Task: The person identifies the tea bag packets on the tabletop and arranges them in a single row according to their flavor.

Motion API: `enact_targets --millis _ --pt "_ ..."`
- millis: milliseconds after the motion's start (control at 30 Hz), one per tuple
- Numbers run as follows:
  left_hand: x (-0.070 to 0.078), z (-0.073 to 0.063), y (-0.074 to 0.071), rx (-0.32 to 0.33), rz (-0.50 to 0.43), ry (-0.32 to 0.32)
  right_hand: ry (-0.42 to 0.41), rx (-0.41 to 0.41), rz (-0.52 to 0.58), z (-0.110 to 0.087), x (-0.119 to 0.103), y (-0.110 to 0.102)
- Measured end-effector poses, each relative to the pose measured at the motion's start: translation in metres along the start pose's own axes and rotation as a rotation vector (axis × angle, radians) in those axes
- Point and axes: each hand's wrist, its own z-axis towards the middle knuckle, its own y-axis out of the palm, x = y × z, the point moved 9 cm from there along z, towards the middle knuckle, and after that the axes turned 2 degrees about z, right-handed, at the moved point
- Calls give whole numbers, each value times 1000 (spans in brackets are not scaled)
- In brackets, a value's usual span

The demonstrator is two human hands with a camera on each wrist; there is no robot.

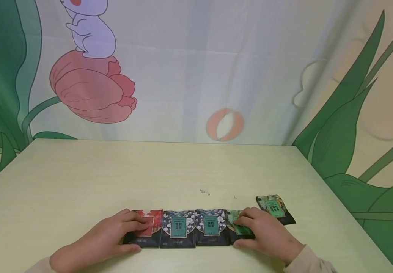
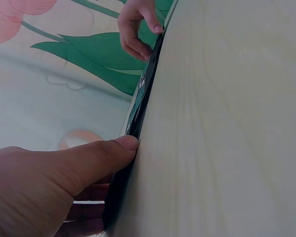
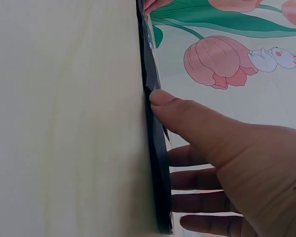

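Four dark tea sachets lie side by side in a row on the table. At the left end is a red-topped sachet (image 1: pixel 156 223), with my left hand (image 1: pixel 106 235) resting on it, fingers across its face and thumb at its near edge. Two blue sachets with white blossoms, the left one (image 1: pixel 178 229) and the right one (image 1: pixel 211 228), lie in the middle. My right hand (image 1: pixel 268 233) touches the green-labelled sachet (image 1: pixel 232 220) at the right end and partly covers it. In the right wrist view, the thumb (image 3: pixel 163 97) meets the row's near edge.
Another sachet (image 1: pixel 275 208) with a green label lies tilted beyond my right hand, apart from the row. Small dark marks (image 1: pixel 205 192) show on the pale table (image 1: pixel 131 167). A printed curtain (image 1: pixel 169 76) with flowers and a rabbit hangs behind the table.
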Motion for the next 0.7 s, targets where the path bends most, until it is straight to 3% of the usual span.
enact_targets --millis 400,700 --pt "-1 0 1 -12 -24 -15 31 -27 16 0 2 -1" --pt "-2 0 1 -21 -30 -38 -25 45 23 -2 -1 -9"
